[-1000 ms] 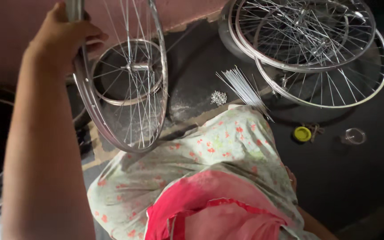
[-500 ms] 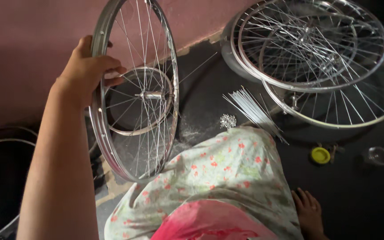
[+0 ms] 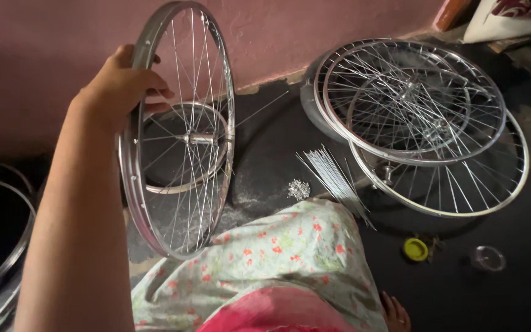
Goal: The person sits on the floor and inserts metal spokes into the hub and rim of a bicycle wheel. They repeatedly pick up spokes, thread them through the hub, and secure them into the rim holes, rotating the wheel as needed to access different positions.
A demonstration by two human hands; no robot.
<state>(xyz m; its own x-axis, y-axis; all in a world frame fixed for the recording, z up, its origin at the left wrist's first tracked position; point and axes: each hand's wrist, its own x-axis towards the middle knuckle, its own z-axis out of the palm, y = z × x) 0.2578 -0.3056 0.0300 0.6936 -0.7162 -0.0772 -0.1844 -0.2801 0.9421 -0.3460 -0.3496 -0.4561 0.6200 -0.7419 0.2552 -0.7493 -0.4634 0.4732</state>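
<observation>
Chrome rim and thin steel spokes make up the bicycle wheel point(image 3: 179, 132) that the left hand point(image 3: 124, 86) holds upright, just in front of the pink wall point(image 3: 339, 31). The fingers point(image 3: 158, 92) are curled tight over the rim at about 11 o'clock on the wheel, with fingertips poking in among the spokes, so the grip is fully closed on the metal. The wheel's lowest part sits near the raised knee in floral cloth point(image 3: 278, 258), though whether the two touch cannot be told. The right hand point(image 3: 396, 313) shows only as fingertips at the bottom edge, about 5 o'clock in the view, resting low by the dark floor mat point(image 3: 511, 295) and holding nothing that can be seen; how far it is open cannot be told.

Judging by the pose, the step in hand looks like checking the laced wheel. A next move would call for the free hand to steady or turn the rim.

At 2 o'clock lies a stack of finished wheels point(image 3: 419, 110). Between it and the knee lie a bundle of loose spokes point(image 3: 333, 178) and a small heap of nipples point(image 3: 298, 189). A yellow lid point(image 3: 415, 249) and a clear lid point(image 3: 487, 258) lie at 4 o'clock.
</observation>
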